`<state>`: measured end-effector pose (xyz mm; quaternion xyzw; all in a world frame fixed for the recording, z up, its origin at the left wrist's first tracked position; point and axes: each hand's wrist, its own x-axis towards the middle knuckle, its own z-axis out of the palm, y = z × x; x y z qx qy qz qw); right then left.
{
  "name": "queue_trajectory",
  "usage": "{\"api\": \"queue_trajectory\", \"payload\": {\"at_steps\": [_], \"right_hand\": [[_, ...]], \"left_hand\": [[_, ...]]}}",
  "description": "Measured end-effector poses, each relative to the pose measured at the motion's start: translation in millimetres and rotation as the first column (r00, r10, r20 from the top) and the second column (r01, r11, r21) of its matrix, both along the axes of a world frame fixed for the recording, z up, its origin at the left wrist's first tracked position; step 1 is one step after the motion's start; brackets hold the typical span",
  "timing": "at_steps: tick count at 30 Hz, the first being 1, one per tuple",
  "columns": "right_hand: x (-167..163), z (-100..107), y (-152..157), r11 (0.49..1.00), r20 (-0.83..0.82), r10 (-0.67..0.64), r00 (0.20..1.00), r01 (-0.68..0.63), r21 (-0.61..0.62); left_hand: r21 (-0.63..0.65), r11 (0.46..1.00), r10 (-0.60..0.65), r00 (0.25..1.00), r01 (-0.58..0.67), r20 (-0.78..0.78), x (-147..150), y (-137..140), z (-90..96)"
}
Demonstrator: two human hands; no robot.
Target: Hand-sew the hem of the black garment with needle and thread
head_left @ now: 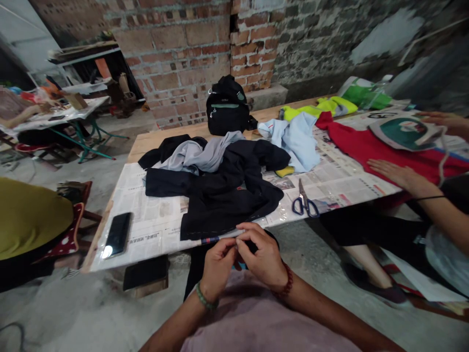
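My left hand [219, 268] and my right hand [264, 258] meet at the table's front edge, above my lap. Both are closed in a pinch, fingertips touching; whatever they hold is too small to make out. Just beyond them lies a dark garment [216, 208] with a line of pale stitches along its near edge. A grey cloth [190, 154] is bunched on top of the dark fabric. To the right of my hands, scissors [304, 201] with dark blue handles rest on the newspaper, blades pointing away.
Newspaper [150, 239] covers the table. A phone [117, 234] lies at its left end, a black backpack [227, 106] at the back. Light blue cloth [293, 142] lies right of centre. At right, a co-worker's hands flank red fabric [351, 142] and an iron [403, 133].
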<state>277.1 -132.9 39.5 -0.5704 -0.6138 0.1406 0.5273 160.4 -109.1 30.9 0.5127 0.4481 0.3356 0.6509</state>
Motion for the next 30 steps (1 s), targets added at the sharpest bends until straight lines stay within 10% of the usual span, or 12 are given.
{"api": "queue_trajectory", "payload": {"at_steps": [17, 24, 30], "right_hand": [[5, -19, 5, 0.952, -0.487, 0.049, 0.872, -0.188, -0.242], [5, -14, 6, 0.889, -0.727, 0.024, 0.686, -0.348, -0.298], [11, -11, 1, 0.782, -0.842, 0.021, 0.539, -0.534, -0.322]], "left_hand": [[0.095, 0.995, -0.004, 0.998, 0.009, -0.057, -4, -1, -1.8], [0.078, 0.996, -0.031, 0.989, 0.043, -0.144, -4, -1, 4.2], [0.428, 0.901, 0.069, 0.948, 0.075, -0.310, -23, 6, 2.8]]}}
